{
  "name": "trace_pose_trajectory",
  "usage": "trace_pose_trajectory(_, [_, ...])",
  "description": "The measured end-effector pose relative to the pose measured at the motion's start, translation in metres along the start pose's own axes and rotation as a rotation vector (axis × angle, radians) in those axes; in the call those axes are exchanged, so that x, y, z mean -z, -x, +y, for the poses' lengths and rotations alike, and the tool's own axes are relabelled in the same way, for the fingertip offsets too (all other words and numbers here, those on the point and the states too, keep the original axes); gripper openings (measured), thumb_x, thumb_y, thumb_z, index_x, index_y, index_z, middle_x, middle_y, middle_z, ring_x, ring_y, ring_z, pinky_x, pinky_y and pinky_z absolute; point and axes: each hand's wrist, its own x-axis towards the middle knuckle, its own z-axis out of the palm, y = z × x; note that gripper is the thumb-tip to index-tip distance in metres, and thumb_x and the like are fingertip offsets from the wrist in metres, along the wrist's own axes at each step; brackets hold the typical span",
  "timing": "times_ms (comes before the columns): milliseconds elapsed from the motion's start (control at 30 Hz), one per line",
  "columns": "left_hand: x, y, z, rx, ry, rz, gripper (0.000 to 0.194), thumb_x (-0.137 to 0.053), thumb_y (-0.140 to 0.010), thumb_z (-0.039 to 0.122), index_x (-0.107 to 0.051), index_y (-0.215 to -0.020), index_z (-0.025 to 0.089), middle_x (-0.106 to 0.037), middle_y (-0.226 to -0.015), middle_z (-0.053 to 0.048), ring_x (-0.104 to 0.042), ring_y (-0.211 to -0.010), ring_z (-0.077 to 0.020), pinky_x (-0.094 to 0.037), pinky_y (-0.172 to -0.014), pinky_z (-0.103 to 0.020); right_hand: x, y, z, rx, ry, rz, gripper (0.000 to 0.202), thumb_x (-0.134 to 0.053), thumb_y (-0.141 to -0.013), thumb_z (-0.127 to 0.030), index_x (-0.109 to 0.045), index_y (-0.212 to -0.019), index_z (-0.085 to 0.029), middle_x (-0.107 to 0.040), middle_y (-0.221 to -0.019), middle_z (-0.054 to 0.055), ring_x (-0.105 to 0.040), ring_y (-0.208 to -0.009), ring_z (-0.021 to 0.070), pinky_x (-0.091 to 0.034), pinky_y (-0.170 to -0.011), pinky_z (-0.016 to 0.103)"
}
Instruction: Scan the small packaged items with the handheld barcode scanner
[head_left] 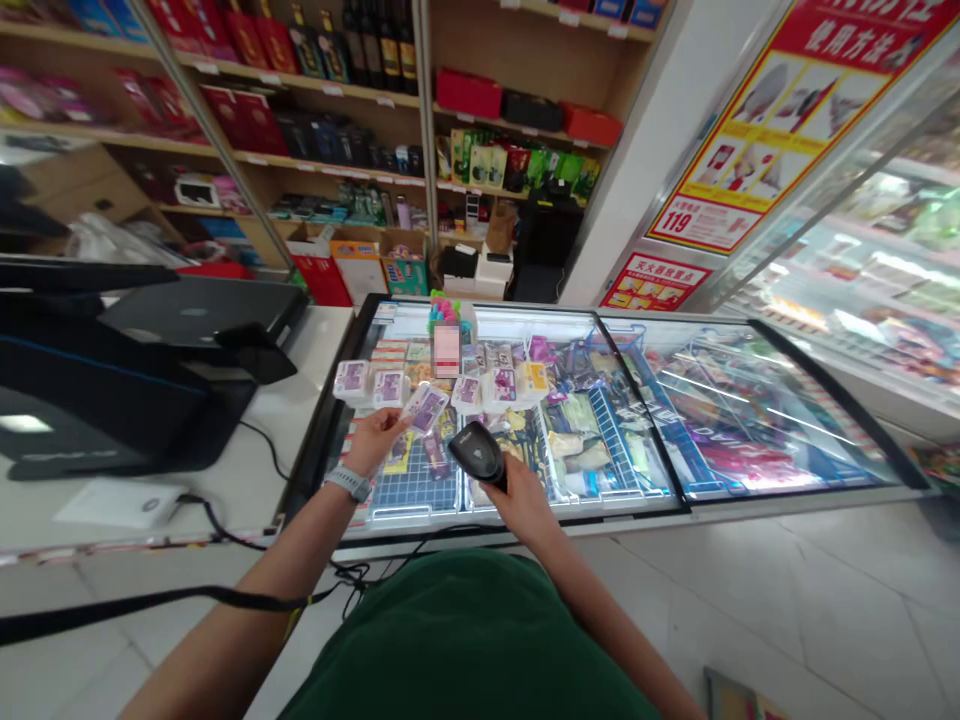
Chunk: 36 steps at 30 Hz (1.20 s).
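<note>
In my left hand (376, 440) is a purple-and-white pack (426, 408), pinched at its left edge and tilted above the glass freezer top (405, 508). My right hand (517, 492) grips a black barcode scanner (478, 452) by its handle; its head points left and up, just right of the pack. Several white-and-purple packs stand in a row beyond my hands, among them one at the left end (351, 380), one beside it (388, 388) and one further right (503, 384). A yellow-and-white pack (535, 378) is at the row's right end.
A dark register terminal (97, 390) and a white box (121, 503) with a cable occupy the left counter (315, 350). A pink card stand (447, 350) is behind the packs. Black cables run along the freezer's front edge. Stocked shelves (300, 160) rise behind.
</note>
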Motion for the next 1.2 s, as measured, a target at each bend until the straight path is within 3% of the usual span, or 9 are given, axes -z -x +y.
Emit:
trace_pose_trajectory(233, [0.030, 0.014, -0.007, -0.039, 0.046, 0.050, 0.044, -0.080, -0.054, 0.049, -0.068, -0.083, 0.017, -0.067, -0.070, -0.001, -0.061, -0.068, -0.0146, -0.047, -0.067, -0.026, -0.019, -0.011, -0.015, 0.096, 0.058, -0.065, 0.022, -0.060, -0.082, -0.023, -0.054, -0.102, -0.018, -0.063, -0.098, 0.008, -0.059, -0.090, 0.0218, -0.041, -0.075, 0.028])
trace_pose_trajectory(500, [0.042, 0.016, -0.004, -0.015, 0.083, 0.053, 0.049, -0.083, -0.050, 0.046, -0.068, -0.085, 0.015, -0.069, -0.073, -0.001, -0.062, -0.073, -0.0160, -0.047, -0.072, -0.027, -0.026, -0.017, -0.029, 0.113, 0.087, -0.117, 0.018, -0.056, -0.086, -0.025, -0.050, -0.102, -0.018, -0.062, -0.097, 0.008, -0.059, -0.089, 0.0222, -0.041, -0.075, 0.030])
trace_pose_trajectory(767, [0.046, 0.011, -0.006, 0.084, 0.133, 0.064, 0.041, -0.085, -0.057, 0.035, -0.067, -0.086, 0.014, -0.066, -0.069, 0.003, -0.058, -0.064, -0.0104, -0.045, -0.061, -0.022, -0.031, -0.021, -0.029, 0.096, 0.073, -0.116, 0.019, -0.054, -0.086, -0.023, -0.048, -0.103, -0.018, -0.061, -0.098, 0.009, -0.059, -0.091, 0.0223, -0.041, -0.077, 0.031])
trace_pose_trajectory(933, [0.044, -0.006, -0.016, 0.203, 0.218, 0.116, 0.019, -0.061, -0.087, 0.029, -0.062, -0.096, 0.013, -0.064, -0.086, -0.001, -0.061, -0.069, -0.0099, -0.052, -0.063, -0.027, -0.031, -0.021, -0.025, 0.085, 0.055, -0.096, 0.019, -0.055, -0.086, -0.024, -0.050, -0.103, -0.017, -0.062, -0.098, 0.009, -0.059, -0.090, 0.0229, -0.042, -0.077, 0.031])
trace_pose_trajectory(1200, [0.036, -0.054, -0.012, 0.267, 0.315, 0.200, 0.032, -0.057, -0.089, 0.033, -0.057, -0.115, 0.015, -0.061, -0.112, -0.007, -0.062, -0.093, -0.0171, -0.054, -0.078, -0.037, -0.030, -0.021, -0.013, 0.067, 0.031, -0.068, 0.023, -0.058, -0.083, -0.022, -0.051, -0.104, -0.017, -0.061, -0.099, 0.009, -0.059, -0.092, 0.0226, -0.041, -0.078, 0.030])
